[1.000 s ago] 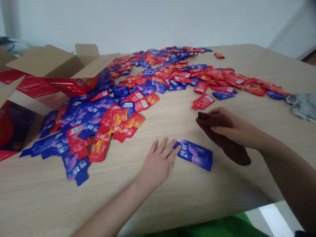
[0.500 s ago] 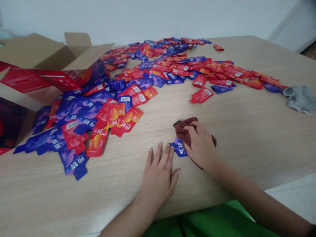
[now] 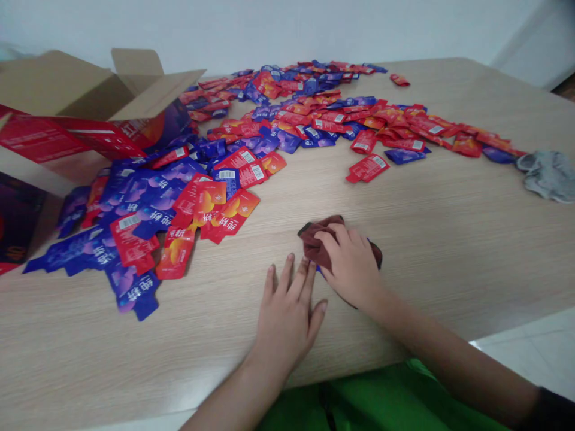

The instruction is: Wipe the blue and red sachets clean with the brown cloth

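Observation:
My right hand [image 3: 353,263] grips a bunched brown cloth [image 3: 317,242] and presses it down on a blue sachet [image 3: 318,269]. Only a sliver of that sachet shows, between the cloth and my left fingertips; the rest is covered. Beside it, my left hand [image 3: 287,308] lies flat with its fingers stretched out, the fingertips at the sachet's left end. Flat blue and red printed sachets [image 3: 179,251] lie in an overlapping heap to the left of my hands.
An open cardboard box [image 3: 153,102] stands at the left on the wooden table [image 3: 426,251]. Plumper red and blue pouches [image 3: 323,114] spread in rows across the back. One red pouch [image 3: 367,168] lies apart in front of them. A crumpled grey cloth [image 3: 548,175] rests at the right.
My right hand has moved the brown cloth leftward over the blue sachet, hiding the printed part that showed before. My left hand has stayed in place.

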The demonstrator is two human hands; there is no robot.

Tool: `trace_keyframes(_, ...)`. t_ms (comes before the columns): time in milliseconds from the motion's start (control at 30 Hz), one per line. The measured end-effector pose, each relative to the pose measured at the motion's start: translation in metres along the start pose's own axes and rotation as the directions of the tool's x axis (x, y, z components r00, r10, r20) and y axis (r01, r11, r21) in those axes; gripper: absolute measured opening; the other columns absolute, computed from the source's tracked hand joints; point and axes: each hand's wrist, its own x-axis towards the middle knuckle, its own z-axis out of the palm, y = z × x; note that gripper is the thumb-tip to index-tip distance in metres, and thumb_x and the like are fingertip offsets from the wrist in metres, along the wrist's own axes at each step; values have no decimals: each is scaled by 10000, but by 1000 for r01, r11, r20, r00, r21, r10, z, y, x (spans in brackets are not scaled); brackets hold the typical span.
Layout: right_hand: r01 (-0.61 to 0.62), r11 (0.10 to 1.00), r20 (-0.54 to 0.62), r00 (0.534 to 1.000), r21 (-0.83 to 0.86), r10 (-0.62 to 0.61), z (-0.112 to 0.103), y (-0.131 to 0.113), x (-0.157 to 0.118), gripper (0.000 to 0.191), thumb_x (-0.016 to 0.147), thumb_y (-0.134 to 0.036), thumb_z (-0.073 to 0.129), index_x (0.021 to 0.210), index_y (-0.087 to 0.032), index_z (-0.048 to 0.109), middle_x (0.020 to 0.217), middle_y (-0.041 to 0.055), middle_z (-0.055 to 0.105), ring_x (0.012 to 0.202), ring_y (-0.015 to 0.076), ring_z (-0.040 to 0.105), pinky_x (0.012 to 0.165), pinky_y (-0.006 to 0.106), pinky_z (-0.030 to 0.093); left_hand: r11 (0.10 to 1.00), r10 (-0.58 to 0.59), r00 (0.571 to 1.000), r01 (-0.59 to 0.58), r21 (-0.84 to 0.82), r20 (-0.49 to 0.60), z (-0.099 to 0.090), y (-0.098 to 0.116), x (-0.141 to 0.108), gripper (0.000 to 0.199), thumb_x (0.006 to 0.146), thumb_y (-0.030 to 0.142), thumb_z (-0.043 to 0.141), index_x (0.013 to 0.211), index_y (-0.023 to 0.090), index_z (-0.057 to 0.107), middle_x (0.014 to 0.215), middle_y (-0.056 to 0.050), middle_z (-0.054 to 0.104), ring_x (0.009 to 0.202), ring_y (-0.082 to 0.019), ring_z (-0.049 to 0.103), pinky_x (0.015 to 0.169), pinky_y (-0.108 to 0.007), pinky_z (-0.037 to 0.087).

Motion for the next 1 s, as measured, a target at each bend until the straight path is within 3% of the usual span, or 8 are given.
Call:
trace_keyframes(233, -266, 964, -77, 961, 13, 266, -11, 87, -21, 329, 861, -292, 505, 1174, -195, 539, 1182, 156, 563, 1031, 338, 543, 827, 469, 446, 1000, 13, 1000, -13, 10, -15, 4, -1, 0, 595, 969, 448, 385, 1499, 179, 347, 1544, -39, 369, 1443, -329, 266, 1142, -591, 261)
trace_keyframes(300, -274, 960, -131, 951, 57, 280, -18, 79, -19, 317, 863, -289, 505, 1163, -195, 542, 1183, 157, 561, 1044, 333, 539, 854, 471, 443, 1000, 11, 1000, -11, 16, -24, 5, 0, 0, 591, 968, 447, 390, 1495, 180, 354, 1540, -42, 378, 1443, -329, 267, 1141, -593, 264)
trace_keyframes(400, -171, 975, -205, 958, 143, 198, -19, 36, -11, 351, 860, -272, 524, 1203, -194, 523, 1246, 151, 531, 1083, 313, 515, 897, 446, 429, 1000, 6, 1000, -6, 25, -21, 4, 1, 0, 584, 969, 444, 393, 1489, 179, 365, 1535, -49, 389, 1449, -330, 254, 1140, -596, 263)
trace_keyframes(533, 30, 999, 19, 999, 34, -31, -8, -8, -3, 334, 848, -285, 568, 1178, -234, 569, 1198, 125, 569, 974, 317, 527, 800, 450, 420, 1000, 2, 1000, -2, 22, 7, 1, 2, 1, 545, 970, 443, 391, 1429, 159, 465, 1494, -81, 451, 1456, -333, 235, 1152, -597, 235)
trace_keyframes(633, 4, 1000, 45, 999, -14, -3, -3, 10, -7, 330, 857, -312, 568, 1174, -223, 570, 1204, 131, 562, 991, 321, 520, 820, 453, 413, 1000, -1, 1000, 1, 2, 3, 1, 2, 0, 565, 965, 435, 402, 1465, 172, 414, 1514, -72, 422, 1451, -330, 248, 1153, -591, 238)
trace_keyframes(833, -228, 974, -33, 973, -2, 228, -16, 89, -21, 310, 868, -305, 511, 1157, -198, 550, 1166, 146, 566, 1026, 334, 545, 830, 462, 440, 1000, 3, 1000, -4, -13, -18, 3, 1, 0, 578, 964, 422, 409, 1490, 187, 365, 1525, -57, 406, 1447, -328, 257, 1150, -594, 250)
trace_keyframes(900, -246, 969, -103, 963, 40, 249, -23, 87, -18, 300, 869, -305, 511, 1149, -204, 553, 1165, 150, 563, 1038, 334, 546, 847, 469, 440, 1000, 3, 1000, -3, -12, -16, 3, 2, 1, 581, 965, 432, 404, 1489, 184, 365, 1524, -60, 408, 1447, -331, 253, 1146, -602, 253)
trace_keyframes(1000, -142, 980, -199, 965, 142, 169, -27, 51, -6, 339, 862, -281, 529, 1192, -201, 533, 1219, 150, 537, 1058, 309, 532, 882, 444, 434, 1000, -3, 1000, 3, -4, 0, 0, 2, 2, 587, 966, 442, 398, 1489, 179, 363, 1529, -66, 401, 1450, -338, 244, 1144, -610, 248)
